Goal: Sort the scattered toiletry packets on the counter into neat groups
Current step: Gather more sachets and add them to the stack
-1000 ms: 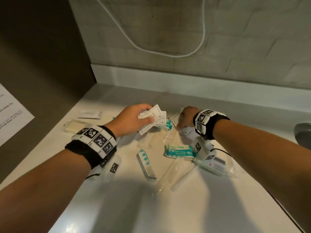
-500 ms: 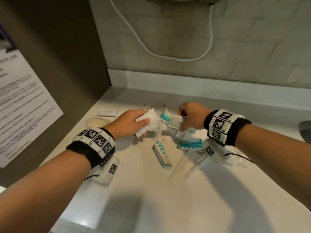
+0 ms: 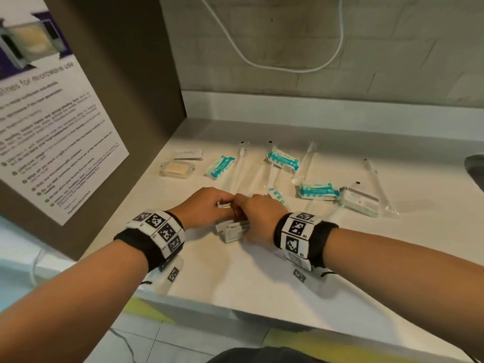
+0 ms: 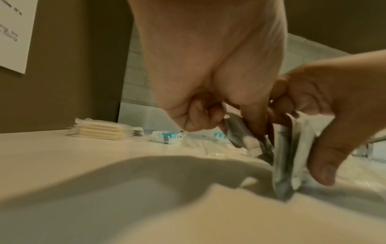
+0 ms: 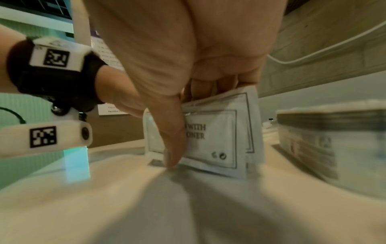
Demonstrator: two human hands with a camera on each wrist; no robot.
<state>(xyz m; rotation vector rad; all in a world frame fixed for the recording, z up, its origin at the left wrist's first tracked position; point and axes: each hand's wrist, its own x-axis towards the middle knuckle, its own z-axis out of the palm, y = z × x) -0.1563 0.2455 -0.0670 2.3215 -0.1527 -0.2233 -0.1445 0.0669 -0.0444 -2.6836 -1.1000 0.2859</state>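
Observation:
Both hands meet near the counter's front middle. A stack of white sachets (image 3: pixel 231 231) stands on edge on the counter (image 3: pixel 235 279). My left hand (image 3: pixel 224 204) curls its fingers round a few sachets (image 4: pixel 240 133) at the top. My right hand (image 3: pixel 242 218) pinches the stack (image 5: pixel 219 140) between thumb (image 5: pixel 173 140) and fingers, its lower edge touching the counter. Teal-and-white packets (image 3: pixel 220 166) (image 3: pixel 282 158) (image 3: pixel 318 191) lie scattered behind the hands among clear-wrapped toothbrushes (image 3: pixel 303 163).
A beige pad pack (image 3: pixel 176 169) and a white sachet (image 3: pixel 187 154) lie at the back left by the brown panel (image 3: pixel 117 100). A wrapped white box (image 3: pixel 360 203) lies to the right. A sink rim (image 3: pixel 475 166) shows at the far right edge.
Both hands have drawn back toward the counter's front edge and come together. The sachets fanned out in my left hand and the one my right hand lifted now form one stack on edge.

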